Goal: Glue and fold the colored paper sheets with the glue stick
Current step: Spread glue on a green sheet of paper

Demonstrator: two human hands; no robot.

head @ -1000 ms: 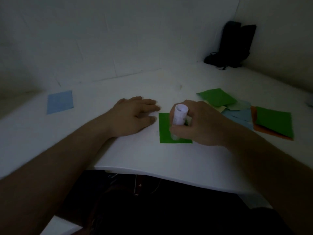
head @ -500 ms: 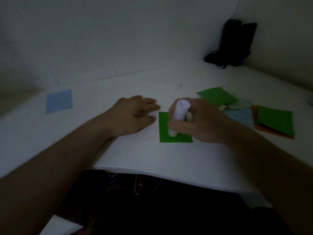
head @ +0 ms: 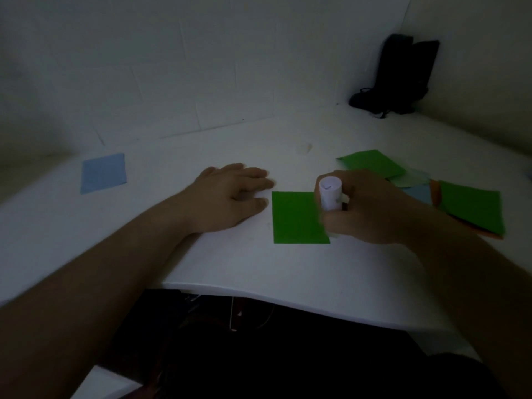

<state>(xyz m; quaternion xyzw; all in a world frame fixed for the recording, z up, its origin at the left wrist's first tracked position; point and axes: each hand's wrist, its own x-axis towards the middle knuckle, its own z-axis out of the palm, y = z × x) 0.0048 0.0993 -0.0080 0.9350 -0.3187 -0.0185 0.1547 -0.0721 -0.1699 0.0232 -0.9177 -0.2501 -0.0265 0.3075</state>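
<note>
Since the frame half a second earlier, the glue stick [head: 330, 197] has shifted right, from the middle of the green sheet [head: 296, 218] to its right edge, and the right hand [head: 371, 208] has moved with it. More of the sheet's surface is now uncovered. The left hand [head: 230, 197] has not moved.

Right hand: the fingers are curled round the glue stick, so this grip is clamped on it. The stick stands nearly upright, its white round top facing the camera. Its lower end is hidden behind the fingers; contact with the paper cannot be confirmed.

Left hand: it rests palm down on the table [head: 259, 272], fingers straight and relaxed, holding nothing. The fingertips lie just beside the left edge of the green sheet; whether they touch it cannot be told.

Green sheet: it lies flat on the table between the two hands, near the front edge.

Other items on the table:
- A pile of sheets [head: 469, 208] lies to the right, behind the right hand. It contains green, pale blue, pale green and orange paper, overlapping.
- A blue sheet [head: 103, 172] lies alone at the far left, well apart from the hands.
- A black object [head: 400, 76] stands in the far right corner against the wall. Its type cannot be identified in the dim light.
</note>
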